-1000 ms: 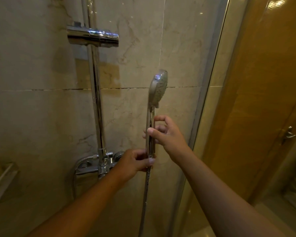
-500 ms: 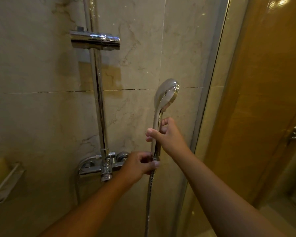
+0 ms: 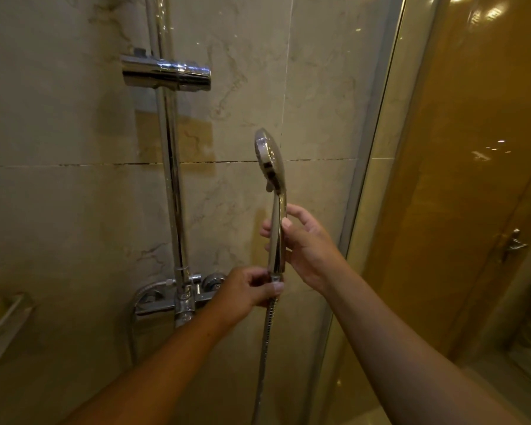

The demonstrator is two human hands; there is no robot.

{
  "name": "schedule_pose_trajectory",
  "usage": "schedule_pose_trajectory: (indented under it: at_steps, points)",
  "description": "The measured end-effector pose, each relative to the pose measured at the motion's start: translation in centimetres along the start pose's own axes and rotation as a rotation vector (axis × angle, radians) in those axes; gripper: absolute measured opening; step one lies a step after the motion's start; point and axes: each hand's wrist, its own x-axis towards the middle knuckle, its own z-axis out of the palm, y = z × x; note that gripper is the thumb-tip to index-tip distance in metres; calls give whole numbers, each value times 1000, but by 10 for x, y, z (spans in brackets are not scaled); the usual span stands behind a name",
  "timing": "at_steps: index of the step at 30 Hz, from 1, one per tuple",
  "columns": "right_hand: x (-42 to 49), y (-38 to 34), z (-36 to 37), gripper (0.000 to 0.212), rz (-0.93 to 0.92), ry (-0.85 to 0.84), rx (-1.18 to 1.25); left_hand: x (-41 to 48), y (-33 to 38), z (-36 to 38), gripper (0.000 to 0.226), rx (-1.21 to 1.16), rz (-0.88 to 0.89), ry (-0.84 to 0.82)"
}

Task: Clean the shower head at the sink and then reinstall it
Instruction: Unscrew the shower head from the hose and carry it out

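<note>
We've got the shower head (image 3: 270, 157) upright in front of the tiled wall, right of the riser rail (image 3: 172, 179), below its empty holder (image 3: 166, 73). Right hand (image 3: 307, 246) wrapped loosely round the chrome handle; left hand (image 3: 252, 289) pinched on the nut where the hose (image 3: 265, 338) joins. Chrome looks slick, prob. light, rigid; hose floppy. Best grip: mid-handle w/ one hand, turn the nut w/ the other.

A marble-tiled wall (image 3: 319, 87) is seen at the back, a soap dish (image 3: 3, 326) is fixed at the left, and a wooden door (image 3: 472, 179) is seen through the glass panel (image 3: 377, 167).
</note>
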Motion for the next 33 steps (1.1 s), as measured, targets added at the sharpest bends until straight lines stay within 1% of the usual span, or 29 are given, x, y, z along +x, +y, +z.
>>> schedule_pose_trajectory:
  at_steps: [4,6,8,10,15,17,19,22,26,28,29,31,33]
  points:
    - [5,8,16,29,-37,30,59,1,1,-1,19,-8,-3,24]
    - [9,12,23,26,-81,76,-60,1,-1,-2,15,4,-9,25]
    - [11,15,29,31,-117,119,-170,1,-4,-4,9,-4,-8,21]
    - [13,16,29,32,-111,130,-131,1,-4,-4,8,-5,-3,24]
    - [15,14,22,18,-62,89,0,3,-4,-5,12,-7,24,37]
    - [15,14,19,21,-44,89,27,4,-5,-6,12,-13,28,34]
    - [15,14,17,29,-27,89,38,5,-4,-6,13,-11,29,34]
    - [16,13,16,34,-40,98,60,8,-3,-4,17,-33,31,19]
    - [18,11,19,28,-60,138,82,11,-1,0,19,-58,21,7]
    - [18,13,20,26,-74,181,38,12,-3,3,18,-68,10,-3]
    - [18,14,20,28,-91,194,-10,12,-4,4,17,-64,5,-2]
    - [18,18,18,35,-144,196,-121,14,-7,4,14,-56,-1,1]
    - [18,20,16,32,-183,190,-201,15,-8,5,15,-37,-1,-4]
